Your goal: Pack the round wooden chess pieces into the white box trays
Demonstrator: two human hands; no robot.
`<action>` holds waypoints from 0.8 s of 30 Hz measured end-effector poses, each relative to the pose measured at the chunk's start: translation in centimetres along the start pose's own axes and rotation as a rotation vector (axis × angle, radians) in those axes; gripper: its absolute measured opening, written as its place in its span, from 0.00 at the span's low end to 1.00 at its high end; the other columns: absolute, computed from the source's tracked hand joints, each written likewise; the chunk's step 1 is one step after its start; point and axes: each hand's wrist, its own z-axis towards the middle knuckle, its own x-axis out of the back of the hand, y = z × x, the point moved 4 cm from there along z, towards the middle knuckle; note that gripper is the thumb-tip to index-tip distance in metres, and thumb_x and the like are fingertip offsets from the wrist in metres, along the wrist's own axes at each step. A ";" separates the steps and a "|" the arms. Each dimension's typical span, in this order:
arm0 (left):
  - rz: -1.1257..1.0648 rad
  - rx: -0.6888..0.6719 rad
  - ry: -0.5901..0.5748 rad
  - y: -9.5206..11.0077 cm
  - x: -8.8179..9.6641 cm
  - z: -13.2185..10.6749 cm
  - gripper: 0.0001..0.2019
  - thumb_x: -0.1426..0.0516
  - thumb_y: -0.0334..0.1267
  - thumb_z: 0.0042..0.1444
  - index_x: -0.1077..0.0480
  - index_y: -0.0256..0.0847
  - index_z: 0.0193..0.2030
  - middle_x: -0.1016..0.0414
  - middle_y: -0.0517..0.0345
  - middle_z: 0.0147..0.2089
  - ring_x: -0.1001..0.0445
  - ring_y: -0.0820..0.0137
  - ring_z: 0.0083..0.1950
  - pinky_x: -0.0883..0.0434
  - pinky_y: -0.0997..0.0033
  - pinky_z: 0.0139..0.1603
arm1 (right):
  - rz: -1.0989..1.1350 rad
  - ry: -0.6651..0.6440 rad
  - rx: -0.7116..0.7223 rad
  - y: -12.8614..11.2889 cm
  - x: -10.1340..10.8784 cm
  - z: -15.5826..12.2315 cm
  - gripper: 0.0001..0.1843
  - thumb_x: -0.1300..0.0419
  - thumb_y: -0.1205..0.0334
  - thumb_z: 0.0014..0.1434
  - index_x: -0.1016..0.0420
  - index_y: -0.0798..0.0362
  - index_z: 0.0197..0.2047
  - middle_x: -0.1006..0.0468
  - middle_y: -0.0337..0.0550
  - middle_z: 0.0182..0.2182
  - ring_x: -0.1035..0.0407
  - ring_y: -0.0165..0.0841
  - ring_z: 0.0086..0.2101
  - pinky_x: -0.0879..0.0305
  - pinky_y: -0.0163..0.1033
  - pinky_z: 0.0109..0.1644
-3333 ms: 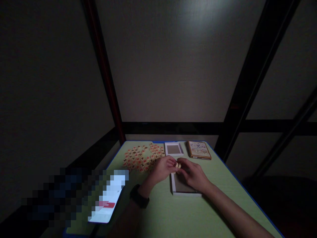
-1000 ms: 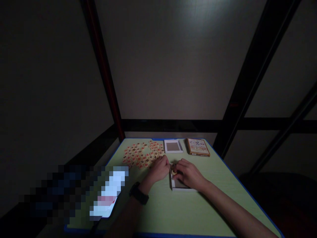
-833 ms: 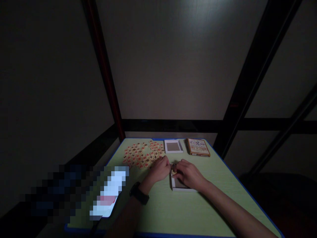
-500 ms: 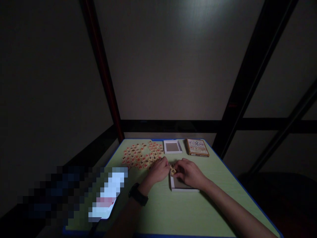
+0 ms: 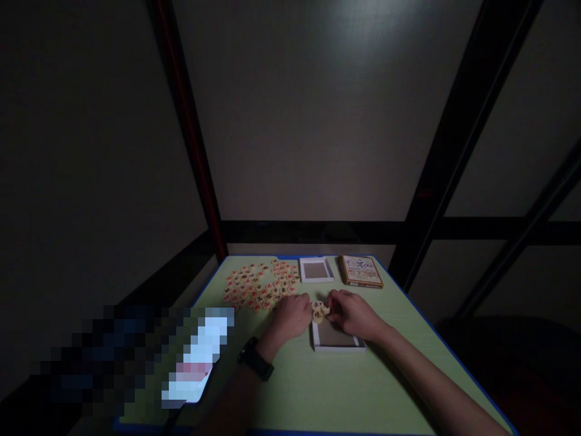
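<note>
Round pieces (image 5: 318,317), equal across every way, clustered in the far-left corner of the white tray (image 5: 339,349); two show dark-marked faces upward. Right hand (image 5: 351,315): fingertips against the rightmost piece, firm grip or not, can't tell. Left hand (image 5: 293,315): curled beside them, contents hidden.

Left hand (image 5: 293,315) knuckles-up, right hand (image 5: 356,315) half-curled near it, both forearms (image 5: 422,375) angled inward.

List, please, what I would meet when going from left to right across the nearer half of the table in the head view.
Lit screen → dark wristwatch → left hand → small cluster of round pieces → right hand.
</note>
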 end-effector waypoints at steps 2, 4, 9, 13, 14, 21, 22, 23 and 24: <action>0.012 0.000 -0.003 0.2 0.1 -0.2 0.14 0.56 0.36 0.65 0.30 0.42 0.37 0.22 0.50 0.41 0.25 0.64 0.43 0.34 0.68 0.42 | -0.014 0.002 -0.011 0.1 -0.1 0.0 0.11 0.38 0.72 0.48 0.31 0.50 0.34 0.28 0.37 0.26 0.34 0.32 0.28 0.44 0.34 0.32; 0.026 0.001 -0.003 0.2 0.1 -0.4 0.14 0.56 0.38 0.65 0.30 0.43 0.38 0.22 0.51 0.41 0.24 0.64 0.42 0.34 0.68 0.41 | -0.025 0.000 -0.018 0.1 -0.2 0.0 0.10 0.38 0.72 0.49 0.31 0.51 0.35 0.28 0.38 0.27 0.34 0.33 0.29 0.44 0.34 0.32; 0.060 -0.024 0.005 0.1 -0.2 -0.5 0.14 0.57 0.39 0.65 0.30 0.45 0.40 0.21 0.53 0.40 0.24 0.64 0.41 0.33 0.68 0.39 | -0.056 -0.009 -0.020 0.1 -0.4 0.2 0.07 0.39 0.70 0.52 0.31 0.51 0.35 0.28 0.39 0.28 0.33 0.33 0.29 0.44 0.35 0.33; 0.090 -0.028 0.008 0.1 -0.3 -0.5 0.15 0.57 0.40 0.65 0.30 0.47 0.41 0.21 0.53 0.40 0.24 0.62 0.41 0.33 0.67 0.38 | -0.064 -0.006 -0.017 0.1 -0.5 0.1 0.05 0.39 0.67 0.54 0.31 0.51 0.35 0.27 0.41 0.28 0.33 0.34 0.30 0.44 0.35 0.33; 0.099 -0.029 0.007 0.1 -0.3 -0.5 0.15 0.58 0.40 0.65 0.30 0.47 0.41 0.22 0.53 0.40 0.23 0.62 0.40 0.32 0.67 0.38 | -0.061 -0.006 -0.015 0.1 -0.6 0.1 0.04 0.39 0.66 0.55 0.31 0.51 0.35 0.27 0.41 0.29 0.33 0.35 0.30 0.44 0.35 0.33; 0.156 -0.042 -0.004 0.5 -0.1 -0.8 0.16 0.60 0.40 0.66 0.32 0.46 0.45 0.21 0.52 0.40 0.23 0.62 0.41 0.31 0.67 0.40 | -0.061 -0.034 -0.046 0.5 -0.6 0.2 0.03 0.40 0.64 0.57 0.30 0.52 0.36 0.26 0.42 0.30 0.33 0.34 0.31 0.44 0.35 0.34; 0.161 -0.041 -0.003 0.5 0.0 -0.8 0.16 0.60 0.40 0.66 0.33 0.46 0.46 0.21 0.52 0.41 0.23 0.62 0.41 0.31 0.67 0.40 | -0.062 -0.040 -0.047 0.5 -0.6 0.2 0.04 0.40 0.63 0.57 0.30 0.53 0.37 0.26 0.42 0.30 0.33 0.34 0.31 0.44 0.35 0.34; 0.167 -0.041 -0.004 0.6 0.0 -0.8 0.16 0.61 0.40 0.67 0.33 0.46 0.46 0.21 0.51 0.40 0.23 0.62 0.41 0.31 0.67 0.39 | -0.064 -0.044 -0.049 0.4 -0.6 0.2 0.04 0.40 0.63 0.57 0.30 0.53 0.37 0.26 0.42 0.30 0.33 0.34 0.31 0.44 0.35 0.34; 0.172 -0.041 -0.005 0.7 0.1 -0.8 0.16 0.61 0.40 0.67 0.33 0.46 0.46 0.21 0.51 0.40 0.23 0.62 0.41 0.31 0.67 0.39 | -0.067 -0.046 -0.052 0.4 -0.6 0.2 0.04 0.40 0.63 0.58 0.30 0.53 0.37 0.26 0.42 0.30 0.33 0.34 0.31 0.45 0.35 0.34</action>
